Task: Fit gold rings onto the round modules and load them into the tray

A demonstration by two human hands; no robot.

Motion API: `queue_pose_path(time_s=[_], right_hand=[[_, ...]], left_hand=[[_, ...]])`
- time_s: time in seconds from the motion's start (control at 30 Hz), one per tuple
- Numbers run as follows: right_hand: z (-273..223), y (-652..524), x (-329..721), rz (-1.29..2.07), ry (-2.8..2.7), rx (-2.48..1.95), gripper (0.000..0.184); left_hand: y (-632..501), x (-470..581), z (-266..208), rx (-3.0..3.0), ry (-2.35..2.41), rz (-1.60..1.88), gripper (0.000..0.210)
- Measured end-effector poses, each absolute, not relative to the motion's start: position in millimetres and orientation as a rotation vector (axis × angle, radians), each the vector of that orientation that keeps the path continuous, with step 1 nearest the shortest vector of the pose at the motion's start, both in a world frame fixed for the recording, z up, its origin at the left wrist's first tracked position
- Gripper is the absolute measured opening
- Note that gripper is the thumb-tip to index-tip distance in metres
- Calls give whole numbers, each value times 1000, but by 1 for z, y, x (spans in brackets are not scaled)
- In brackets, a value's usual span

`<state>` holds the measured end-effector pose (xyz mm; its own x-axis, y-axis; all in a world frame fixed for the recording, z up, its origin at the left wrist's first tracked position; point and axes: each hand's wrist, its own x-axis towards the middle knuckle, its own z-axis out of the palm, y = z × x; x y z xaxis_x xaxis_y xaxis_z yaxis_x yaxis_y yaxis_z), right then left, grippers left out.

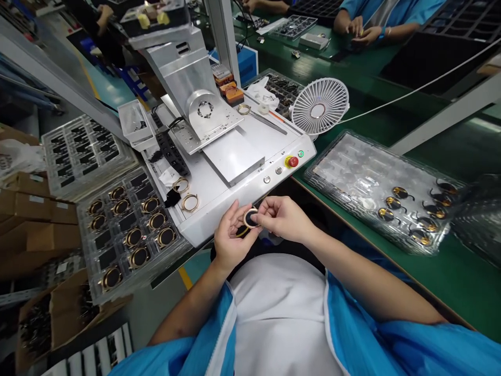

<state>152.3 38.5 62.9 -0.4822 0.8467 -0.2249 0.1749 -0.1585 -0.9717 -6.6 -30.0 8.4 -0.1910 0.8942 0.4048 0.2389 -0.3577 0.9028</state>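
Gold-rimmed and dark at its centre, one round part [250, 218] is held between both hands, in front of the wearer's body and just clear of the white machine base [219, 222].

Left hand [230, 236]: grasping the round part at its edge, palm turned up. From the middle of this palm the part lies at two o'clock, toward the fingertips. A yellow-gold arc shows at seven o'clock of the part, against the palm; whether it belongs to the same piece cannot be told.

Right hand [285, 218]: fingers curled, thumb and fingertips touching the face of the part, which lies at nine o'clock from this hand. Whether these fingertips grip the part or only press on it cannot be told.

Surroundings, taken from the round part: two gold rings [190, 202] rest on the base between nine and ten o'clock; a clear tray of gold-rimmed pieces [133, 236] stands at nine; a metal fixture [213, 107] rises at eleven; a red button [293, 162] sits between one and two, with a white fan [319, 110] farther out along that bearing.
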Motion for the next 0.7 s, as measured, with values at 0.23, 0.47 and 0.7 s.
queue_pose_path(time_s=[0.23, 0.47, 0.7], right_hand=[[67, 39, 154, 1705, -1572, -1204, 22], [69, 39, 155, 1884, -1400, -1185, 37], [70, 36, 158, 1795, -1467, -1215, 32]], left_hand=[[-32, -5, 12, 1583, 1339, 1610, 77], [-31, -3, 11, 1617, 1417, 1579, 72], [-32, -2, 14, 1662, 1436, 1581, 70]])
